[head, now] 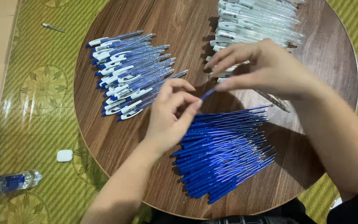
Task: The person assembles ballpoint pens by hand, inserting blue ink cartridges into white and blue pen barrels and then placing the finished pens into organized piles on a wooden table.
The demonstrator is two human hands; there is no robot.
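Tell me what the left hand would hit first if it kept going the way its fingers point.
Probably the right hand: the left hand points up-right at it, both pinching one blue refill. Behind lies the clear barrel pile; depth is unclear.

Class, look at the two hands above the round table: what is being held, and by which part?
Both hands share one thin blue refill: the left hand pinches one end, the right hand the other. The right hand's exact grip is blurred.

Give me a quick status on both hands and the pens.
Left hand and right hand pinch one blue refill between them. Refill pile below. Nothing in the way.
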